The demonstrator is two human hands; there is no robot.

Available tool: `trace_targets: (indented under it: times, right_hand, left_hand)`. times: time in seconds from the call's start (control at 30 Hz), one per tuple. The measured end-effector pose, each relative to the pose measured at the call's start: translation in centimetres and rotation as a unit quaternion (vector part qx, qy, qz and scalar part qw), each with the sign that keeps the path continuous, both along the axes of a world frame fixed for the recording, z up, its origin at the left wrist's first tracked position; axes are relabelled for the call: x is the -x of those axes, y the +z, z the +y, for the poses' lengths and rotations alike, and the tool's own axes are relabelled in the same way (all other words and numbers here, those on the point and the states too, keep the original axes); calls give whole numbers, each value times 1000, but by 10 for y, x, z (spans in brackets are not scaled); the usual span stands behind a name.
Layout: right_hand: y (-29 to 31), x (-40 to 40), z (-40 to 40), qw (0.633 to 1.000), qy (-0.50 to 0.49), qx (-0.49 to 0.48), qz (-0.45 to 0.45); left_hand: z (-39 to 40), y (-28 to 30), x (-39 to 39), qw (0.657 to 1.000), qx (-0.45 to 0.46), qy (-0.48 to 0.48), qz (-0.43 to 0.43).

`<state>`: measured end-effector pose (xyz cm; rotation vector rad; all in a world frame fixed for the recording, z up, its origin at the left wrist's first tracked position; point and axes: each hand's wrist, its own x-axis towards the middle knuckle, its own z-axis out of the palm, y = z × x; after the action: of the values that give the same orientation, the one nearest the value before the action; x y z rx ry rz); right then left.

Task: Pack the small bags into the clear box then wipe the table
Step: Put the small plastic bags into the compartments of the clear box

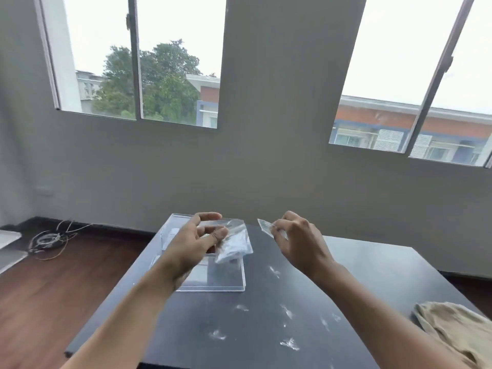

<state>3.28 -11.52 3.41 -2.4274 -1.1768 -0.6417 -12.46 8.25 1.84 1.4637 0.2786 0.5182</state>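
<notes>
A clear box [213, 280] stands on the dark table [266, 342], left of its middle. My left hand [191, 246] is raised over the box and pinches a small clear bag [234, 243] that hangs over the box's right side. To the right, my right hand [298, 243] is lifted above the table and grips another small clear bag [265, 227] between its fingertips. White powdery smears [288, 343] dot the table in front of the box.
A beige cloth [452, 328] lies crumpled at the table's right edge. A coil of wire [50, 241] rests on the wooden floor to the left. A grey wall with two windows stands behind the table.
</notes>
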Motion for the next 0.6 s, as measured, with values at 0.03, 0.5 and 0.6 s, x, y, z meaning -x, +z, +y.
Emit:
trace_targets:
  times: [0.03,0.5,0.6]
  right_hand:
    - [0,3,12,1000,21,-8,10]
    - [-10,24,106,983,141,-81,79]
    - [-16,24,113,982,133,-94,97]
  left_hand:
    - [13,0,6,999,33,34,-11]
    - [133,-6,-32,919,-293,260,51]
    - [142,-15,-47,917,-293,264,60]
